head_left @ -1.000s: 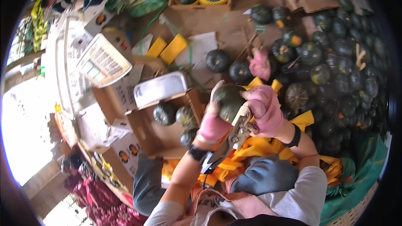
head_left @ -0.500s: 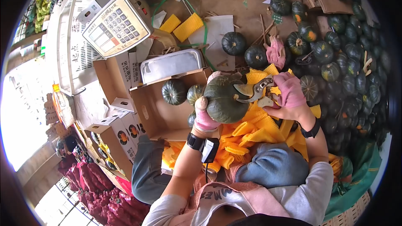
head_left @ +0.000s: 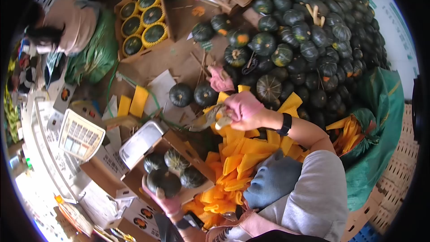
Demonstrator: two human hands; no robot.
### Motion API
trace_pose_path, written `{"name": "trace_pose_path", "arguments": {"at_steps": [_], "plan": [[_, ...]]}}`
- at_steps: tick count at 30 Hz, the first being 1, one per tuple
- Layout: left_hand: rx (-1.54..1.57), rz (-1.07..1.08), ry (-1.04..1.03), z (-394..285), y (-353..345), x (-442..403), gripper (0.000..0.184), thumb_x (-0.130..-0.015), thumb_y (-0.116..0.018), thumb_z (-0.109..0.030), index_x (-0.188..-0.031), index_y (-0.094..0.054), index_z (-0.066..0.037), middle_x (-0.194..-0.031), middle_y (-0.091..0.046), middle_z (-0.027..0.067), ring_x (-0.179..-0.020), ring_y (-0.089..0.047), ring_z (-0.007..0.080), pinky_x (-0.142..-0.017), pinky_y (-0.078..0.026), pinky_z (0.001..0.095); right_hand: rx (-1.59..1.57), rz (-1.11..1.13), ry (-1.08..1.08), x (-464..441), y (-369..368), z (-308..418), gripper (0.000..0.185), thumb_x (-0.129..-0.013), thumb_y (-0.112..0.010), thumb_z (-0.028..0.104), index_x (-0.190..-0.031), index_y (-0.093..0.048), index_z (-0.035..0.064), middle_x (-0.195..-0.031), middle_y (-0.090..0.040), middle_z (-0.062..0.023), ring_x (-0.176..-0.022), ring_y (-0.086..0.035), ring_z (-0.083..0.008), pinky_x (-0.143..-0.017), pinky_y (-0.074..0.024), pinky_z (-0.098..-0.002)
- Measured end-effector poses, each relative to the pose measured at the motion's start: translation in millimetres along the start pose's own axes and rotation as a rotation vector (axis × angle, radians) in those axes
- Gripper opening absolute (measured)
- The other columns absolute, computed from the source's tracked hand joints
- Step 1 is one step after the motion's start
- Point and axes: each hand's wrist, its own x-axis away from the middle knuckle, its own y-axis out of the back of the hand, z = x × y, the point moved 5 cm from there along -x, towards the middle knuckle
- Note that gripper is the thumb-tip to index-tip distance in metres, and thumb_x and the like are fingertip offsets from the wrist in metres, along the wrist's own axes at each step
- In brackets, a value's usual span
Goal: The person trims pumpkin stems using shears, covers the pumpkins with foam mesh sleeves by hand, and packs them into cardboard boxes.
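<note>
My left hand (head_left: 165,202), in a pink glove, has its fingers round a dark green pumpkin (head_left: 164,183) at the near side of an open cardboard box (head_left: 204,163). Three other pumpkins sit in the box, touching or close to this one: a dark one (head_left: 154,163), a paler striped one (head_left: 176,159) and another dark one (head_left: 192,177). Pink-gloved too, my right hand (head_left: 244,110) is closed round a pair of pruning shears (head_left: 204,122), held above the yellow foam sleeves (head_left: 242,150). The shears are blurred, and their blades point left.
A large heap of pumpkins (head_left: 309,40) fills the right side. A carton (head_left: 171,40) of sleeved pumpkins stands at the back, near another person (head_left: 71,22). A scale (head_left: 80,134) and a metal tray (head_left: 142,143) are on the left. Two loose pumpkins lie ahead (head_left: 181,95).
My left hand has carried the pumpkin away from the shears and down into the box. My right hand keeps the shears. The view has turned to the right.
</note>
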Motion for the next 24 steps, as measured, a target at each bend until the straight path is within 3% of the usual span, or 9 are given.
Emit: {"name": "trace_pose_path", "arguments": {"at_steps": [2, 5, 7, 12, 13, 17, 18, 21, 24], "plan": [[-0.124, -0.169, 0.062, 12, 44, 1, 0.078, -0.066, -0.078, -0.026, -0.13, -0.036, -0.011, -0.116, -0.046, 0.0112, -0.103, -0.049, 0.027, -0.085, -0.047, 0.0403, -0.064, -0.223, -0.173, 3, 29, -25, 0.021, -0.063, -0.067, 0.002, -0.061, -0.047, 0.0073, -0.054, -0.048, -0.0036, -0.047, -0.049, -0.0162, -0.045, -0.0385, -0.032], [-0.637, -0.225, -0.101, 54, 93, -15, 0.069, -0.067, -0.076, -0.013, -0.126, -0.042, -0.01, -0.115, -0.047, 0.0105, -0.103, -0.048, 0.0259, -0.086, -0.045, 0.037, -0.076, -0.444, -0.232, 6, 61, -76, 0.018, -0.062, -0.066, 0.0, -0.063, -0.049, 0.0066, -0.056, -0.046, 0.0002, -0.048, -0.042, -0.0086, -0.044, -0.0355, -0.0277], [-1.089, -0.087, -0.157, 59, 81, -17, 0.075, -0.063, -0.079, -0.013, -0.128, -0.042, -0.007, -0.122, -0.041, 0.016, -0.111, -0.042, 0.0304, -0.097, -0.037, 0.0407, -0.193, -0.595, -0.136, 6, 83, -88, 0.017, -0.062, -0.061, -0.003, -0.065, -0.046, 0.0041, -0.058, -0.041, 0.0033, -0.052, -0.034, -0.0073, -0.048, -0.0305, -0.023], [-1.163, -0.004, 0.089, 57, 70, -9, 0.08, -0.07, -0.074, -0.023, -0.138, -0.033, -0.009, -0.13, -0.039, 0.021, -0.123, -0.037, 0.0346, -0.103, -0.031, 0.0462, -0.149, -0.74, -0.26, 19, 108, -113, 0.011, -0.064, -0.058, -0.002, -0.069, -0.049, 0.0024, -0.064, -0.045, -0.0008, -0.061, -0.04, -0.0083, -0.054, -0.0351, -0.024], [-1.291, -0.026, -0.038, 48, 64, -11, 0.078, -0.073, -0.072, -0.023, -0.138, -0.033, -0.009, -0.131, -0.038, 0.0216, -0.123, -0.036, 0.0354, -0.102, -0.031, 0.0471, -0.202, -0.76, -0.338, 21, 110, -114, 0.01, -0.065, -0.058, -0.001, -0.07, -0.051, 0.0022, -0.064, -0.046, -0.0013, -0.062, -0.042, -0.0089, -0.055, -0.037, -0.024], [-1.48, -0.025, -0.536, 2, 6, -35, 0.064, -0.081, -0.064, -0.027, -0.136, -0.037, -0.007, -0.135, -0.035, 0.0234, -0.124, -0.034, 0.0405, -0.1, -0.031, 0.0525, 0.272, -0.5, -0.487, 15, 130, -122, 0.025, -0.063, -0.068, 0.01, -0.083, -0.053, 0.0052, -0.071, -0.053, -0.0051, -0.067, -0.054, -0.0184, -0.063, -0.0447, -0.0331], [-1.453, 0.004, -0.578, -9, -19, -46, 0.062, -0.081, -0.064, -0.027, -0.134, -0.039, -0.007, -0.135, -0.036, 0.0232, -0.123, -0.034, 0.0411, -0.1, -0.031, 0.0531, 0.806, -0.528, -0.231, 10, 145, -105, 0.036, -0.057, -0.071, 0.02, -0.085, -0.051, 0.0082, -0.074, -0.054, -0.0064, -0.072, -0.055, -0.0247, -0.069, -0.043, -0.0406], [-1.513, 0.174, -0.757, -24, -80, -87, 0.057, -0.078, -0.066, -0.028, -0.127, -0.046, -0.004, -0.131, -0.041, 0.0205, -0.121, -0.037, 0.0405, -0.1, -0.03, 0.0516, 0.901, -0.246, -0.177, 10, 163, -110, 0.034, -0.052, -0.07, 0.023, -0.077, -0.051, 0.0096, -0.077, -0.053, -0.0078, -0.082, -0.053, -0.0267, -0.083, -0.0371, -0.0406], [-1.458, 0.572, -0.691, -21, -147, -119, 0.053, -0.076, -0.067, -0.026, -0.121, -0.051, -0.004, -0.124, -0.047, 0.0217, -0.115, -0.044, 0.0399, -0.098, -0.037, 0.0459, 0.999, -0.112, -0.181, 21, 178, -116, 0.042, -0.047, -0.074, 0.027, -0.078, -0.053, 0.0088, -0.082, -0.054, -0.0074, -0.09, -0.052, -0.0254, -0.093, -0.0346, -0.041]]}}
